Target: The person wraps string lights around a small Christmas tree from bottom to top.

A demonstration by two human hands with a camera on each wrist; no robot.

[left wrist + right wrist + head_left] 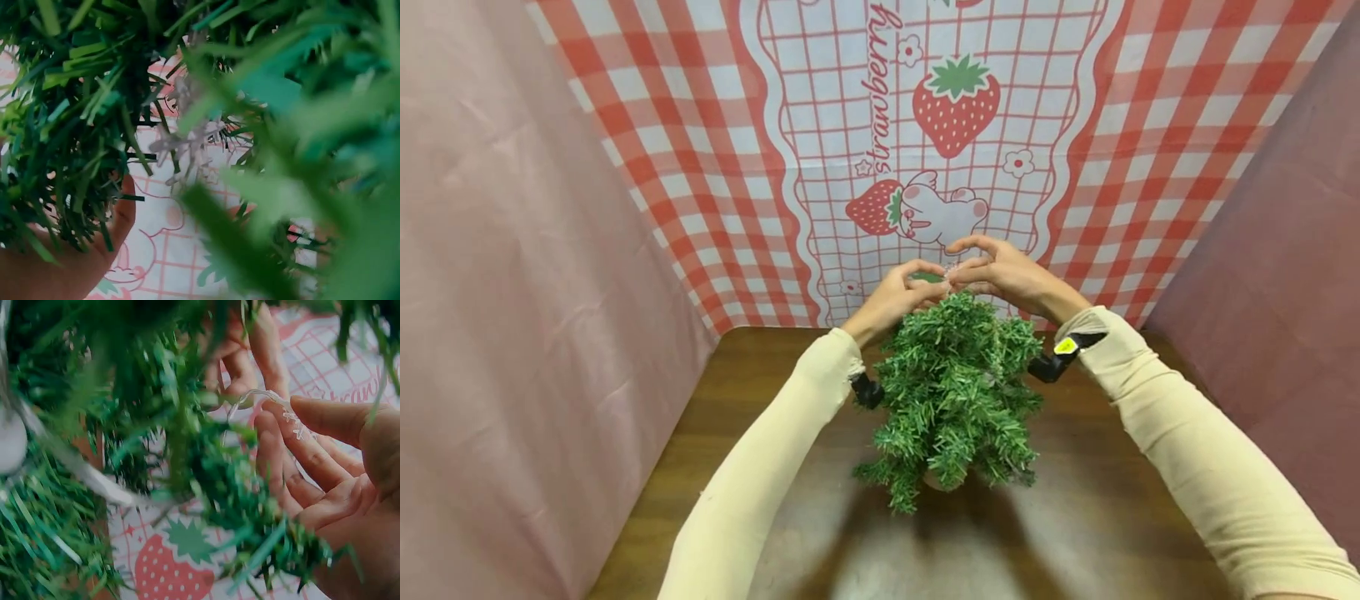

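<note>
A small artificial Christmas tree (958,392) stands upright on the table, its top between my two hands. A clear garland strand (253,394) with tiny snowflake-like pieces arches at the treetop. My right hand (1018,279) pinches it between thumb (331,415) and index finger. My left hand (891,300) reaches in from the left, thumb and index tips close together beside the strand. Whether they grip it I cannot tell. In the left wrist view, branches partly cover a hand (56,262), and clear snowflake pieces (194,144) hang among the needles.
The wooden table (700,467) lies under the tree. Behind it hangs a red-and-white checked strawberry cloth (707,125). Pink curtains (535,292) close off both sides. Black wrist camera mounts (867,390) sit close against the branches.
</note>
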